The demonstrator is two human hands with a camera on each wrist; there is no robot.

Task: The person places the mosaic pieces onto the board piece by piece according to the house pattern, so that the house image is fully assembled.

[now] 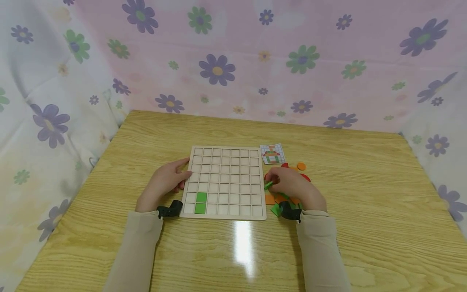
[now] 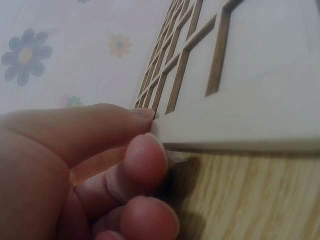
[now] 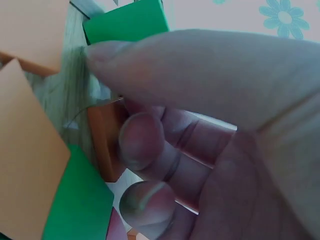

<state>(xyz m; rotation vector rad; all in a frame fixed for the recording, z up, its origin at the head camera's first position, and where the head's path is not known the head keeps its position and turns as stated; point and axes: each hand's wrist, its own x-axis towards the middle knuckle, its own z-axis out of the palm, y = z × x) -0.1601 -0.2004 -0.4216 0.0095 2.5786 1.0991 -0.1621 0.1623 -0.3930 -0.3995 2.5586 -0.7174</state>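
Note:
A pale wooden grid board (image 1: 220, 166) lies on the table, with one green square tile (image 1: 201, 197) directly above another green square tile (image 1: 200, 208) near its lower left corner. At the board's left edge, my left hand (image 1: 166, 177) grips the rim; the left wrist view shows its fingertips (image 2: 146, 160) against the frame. To the right of the board, my right hand (image 1: 292, 184) pinches a green tile (image 3: 127, 22) between thumb and finger. Beneath and around that hand lies a pile of orange, green and red pieces, partly hidden by it.
A small pattern card (image 1: 272, 154) with a coloured figure on a grid lies by the board's upper right corner. Beside the pile are an orange disc (image 1: 301, 166) and an orange tile (image 1: 270, 199). Flowered cloth (image 1: 248, 93) hangs behind the wooden table (image 1: 365, 194).

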